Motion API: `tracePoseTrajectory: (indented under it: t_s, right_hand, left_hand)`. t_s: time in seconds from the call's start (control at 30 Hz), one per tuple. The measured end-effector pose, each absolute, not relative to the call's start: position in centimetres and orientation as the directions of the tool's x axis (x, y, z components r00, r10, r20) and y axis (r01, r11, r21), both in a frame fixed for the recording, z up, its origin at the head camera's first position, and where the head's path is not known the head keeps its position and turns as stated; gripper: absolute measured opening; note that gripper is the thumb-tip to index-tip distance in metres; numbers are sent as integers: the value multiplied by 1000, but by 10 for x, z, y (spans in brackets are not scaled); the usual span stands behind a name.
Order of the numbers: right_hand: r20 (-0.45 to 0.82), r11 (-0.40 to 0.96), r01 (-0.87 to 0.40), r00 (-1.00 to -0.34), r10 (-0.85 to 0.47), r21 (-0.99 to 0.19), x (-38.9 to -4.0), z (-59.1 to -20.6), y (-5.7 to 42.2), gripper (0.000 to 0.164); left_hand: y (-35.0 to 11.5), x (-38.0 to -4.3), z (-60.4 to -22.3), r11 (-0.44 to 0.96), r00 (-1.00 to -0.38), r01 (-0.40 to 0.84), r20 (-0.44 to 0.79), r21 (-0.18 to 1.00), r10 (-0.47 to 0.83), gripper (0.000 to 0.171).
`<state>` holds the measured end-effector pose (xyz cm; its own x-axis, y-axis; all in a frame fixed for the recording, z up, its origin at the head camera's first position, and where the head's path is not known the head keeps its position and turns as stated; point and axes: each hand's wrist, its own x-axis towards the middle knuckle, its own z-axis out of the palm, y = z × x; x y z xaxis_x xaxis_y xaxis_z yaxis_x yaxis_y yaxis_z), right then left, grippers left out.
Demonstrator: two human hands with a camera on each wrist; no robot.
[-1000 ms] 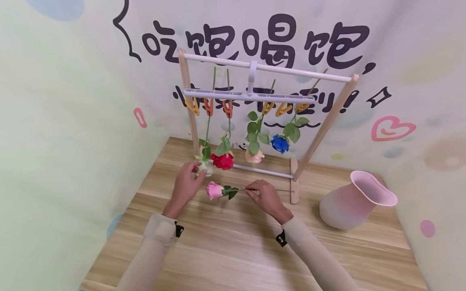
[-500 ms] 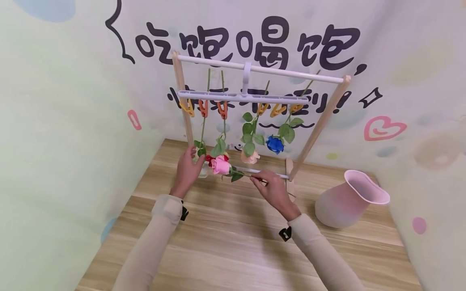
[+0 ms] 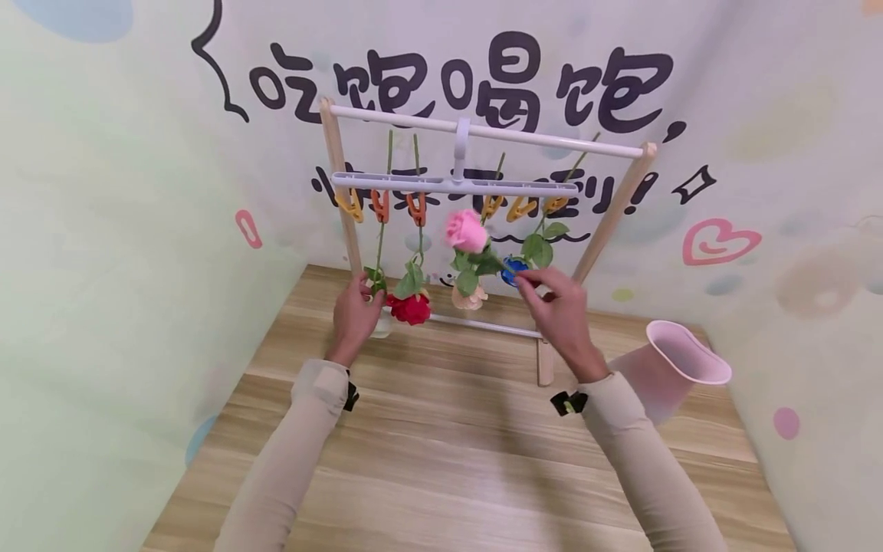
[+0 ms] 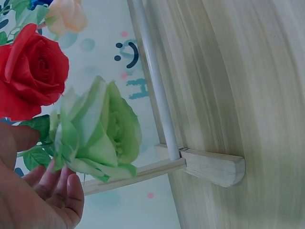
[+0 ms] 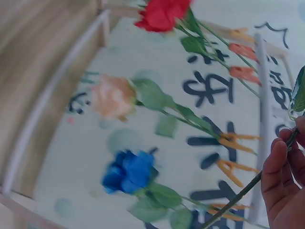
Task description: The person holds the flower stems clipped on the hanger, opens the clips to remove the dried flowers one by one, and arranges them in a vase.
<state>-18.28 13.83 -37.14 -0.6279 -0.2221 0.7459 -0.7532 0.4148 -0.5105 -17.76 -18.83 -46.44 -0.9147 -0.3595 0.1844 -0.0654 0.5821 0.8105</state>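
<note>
Four roses (image 3: 410,308) are clipped to the hanger (image 3: 421,184); the pink rose (image 3: 466,231) is held unclipped before it, pinched by the right hand (image 3: 562,310). Whether anything is gripped by the left hand (image 3: 355,314), fingers partly hidden, cannot be told.

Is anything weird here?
The red rose, blue rose, peach rose and pale green rose hang upside down from clips, which looks odd but seems deliberate. The right hand holds the pink rose bloom-up. Nothing looks spilled or broken.

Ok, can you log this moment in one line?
left hand: at leaves of hanging green-white rose | right hand: pinching green stem of pink rose | red rose, peach rose, blue rose: hanging head-down
</note>
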Motion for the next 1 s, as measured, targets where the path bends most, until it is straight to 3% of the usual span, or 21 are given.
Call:
tracePoseTrajectory:
  t_s: [0.3, 0.47, 0.8, 1.0]
  right_hand:
    - [719, 405, -651, -694, 24, -642, -189, -308, 175, 11]
    - [723, 458, -615, -684, 95, -642, -188, -288, 201, 17]
    - [699, 545, -518, -689, 191, -659, -192, -307, 249, 19]
    - [654, 580, -449, -729, 202, -680, -186, -326, 267, 25]
  left_hand:
    - [-188, -177, -466, 616, -904, -38, 236, 787, -358, 23]
    - [-186, -178, -466, 630, -907, -23, 249, 776, -340, 21]
    - [-186, -177, -468, 638, -911, -13, 255, 770, -325, 18]
    - [-185, -177, -469, 647, -914, -10, 256, 762, -316, 19]
